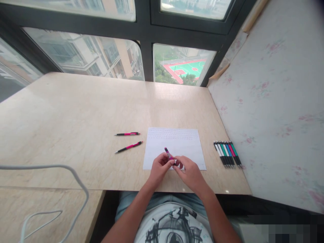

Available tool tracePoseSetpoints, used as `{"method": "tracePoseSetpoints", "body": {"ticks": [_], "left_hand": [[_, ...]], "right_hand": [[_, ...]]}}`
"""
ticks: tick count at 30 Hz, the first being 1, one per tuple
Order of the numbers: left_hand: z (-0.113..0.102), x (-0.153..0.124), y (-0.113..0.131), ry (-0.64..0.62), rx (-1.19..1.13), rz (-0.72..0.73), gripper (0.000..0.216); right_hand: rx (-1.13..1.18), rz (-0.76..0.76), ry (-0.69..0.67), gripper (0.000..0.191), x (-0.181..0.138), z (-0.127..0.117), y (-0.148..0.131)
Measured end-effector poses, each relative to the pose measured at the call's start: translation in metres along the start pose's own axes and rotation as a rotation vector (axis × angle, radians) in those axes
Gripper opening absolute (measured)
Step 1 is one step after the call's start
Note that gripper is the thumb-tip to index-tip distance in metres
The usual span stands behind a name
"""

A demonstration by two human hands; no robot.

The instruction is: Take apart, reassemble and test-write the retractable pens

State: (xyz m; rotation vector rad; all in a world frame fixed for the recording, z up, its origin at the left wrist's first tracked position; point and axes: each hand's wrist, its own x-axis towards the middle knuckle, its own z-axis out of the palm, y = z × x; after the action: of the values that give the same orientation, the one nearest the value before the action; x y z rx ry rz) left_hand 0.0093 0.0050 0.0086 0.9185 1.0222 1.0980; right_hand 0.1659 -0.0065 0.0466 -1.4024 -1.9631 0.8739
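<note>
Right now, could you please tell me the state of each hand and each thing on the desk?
Left hand: fingers closed on purple pen-like item.
Right hand: fingers bent at its lower end, grip partly hidden.
Purple pen-like item: held, tilted.
Paper: flat, upper part written on.
Two pink-and-black pens: lying apart from each other.
Row of pens: lying side by side.
Pale cable: curved, loose.

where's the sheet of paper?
Head view, near centre: the sheet of paper lies on the table, right of two pink pens, left of the row of pens.
</note>
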Motion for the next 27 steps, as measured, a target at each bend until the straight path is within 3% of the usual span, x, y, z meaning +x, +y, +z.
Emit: {"method": "tracePoseSetpoints", "body": {"ticks": [5,9,11,15,17,20,27], "left_hand": [[0.002,0.0,0.0,-0.025,-0.019,0.008,0.02],[0.002,0.0,0.001,-0.028,-0.014,-0.004,0.02],[0.002,0.0,0.001,-0.052,-0.001,-0.007,0.02],[0.001,0.0,0.001,-0.057,0.013,-0.005,0.019],[0.0,0.0,0.001,-0.056,0.014,-0.006,0.019],[-0.001,0.0,0.001,-0.069,0.007,-0.006,0.019],[0.0,0.0,0.0,-0.059,-0.016,-0.012,0.019]], "right_hand": [[0.114,0.081,0.031,0.02,0.001,-0.004,0.003],[0.35,0.214,0.122,0.013,-0.001,-0.015,0.017],[0.5,0.238,0.177,0.028,-0.002,-0.019,0.026],[0.706,0.255,0.249,0.084,-0.002,-0.025,0.035],[0.758,0.26,0.273,0.099,-0.002,-0.028,0.036],[0.786,0.27,0.3,0.104,-0.002,-0.031,0.038],[0.797,0.335,0.438,0.094,-0.004,-0.024,0.045]]}}
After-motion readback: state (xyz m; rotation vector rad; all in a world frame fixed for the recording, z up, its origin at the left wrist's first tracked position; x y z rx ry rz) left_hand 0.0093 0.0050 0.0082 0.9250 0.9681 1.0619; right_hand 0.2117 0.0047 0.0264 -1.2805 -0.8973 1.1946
